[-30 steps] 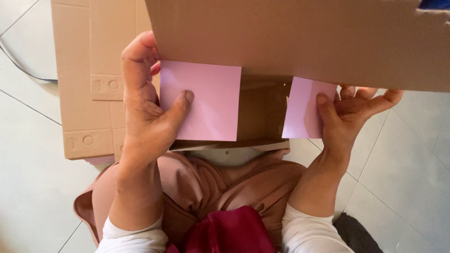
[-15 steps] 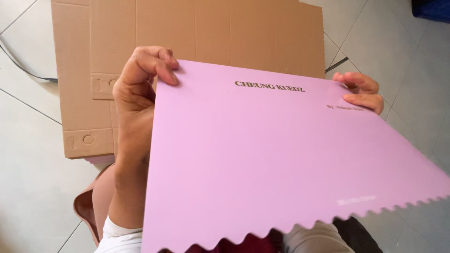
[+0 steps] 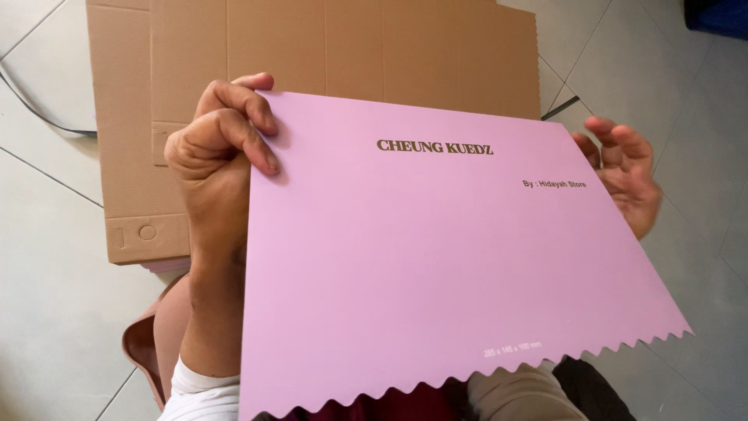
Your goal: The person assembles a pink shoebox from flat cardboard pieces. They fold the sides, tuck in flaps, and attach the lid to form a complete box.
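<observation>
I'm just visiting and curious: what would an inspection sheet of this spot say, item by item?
Surface: pale tiled floor; flat brown cardboard sheets lie on it.
Job's things: large pink card sheet with a zigzag lower edge and printed text, held tilted above the lap.
Clutter: nothing seen.
Grips: left hand curls its fingers over the sheet's upper left corner; right hand is open at the upper right edge, contact unclear.
Cables: dark cable on the floor at left.
Surroundings: dark blue object at the top right corner; person's white sleeve.
</observation>
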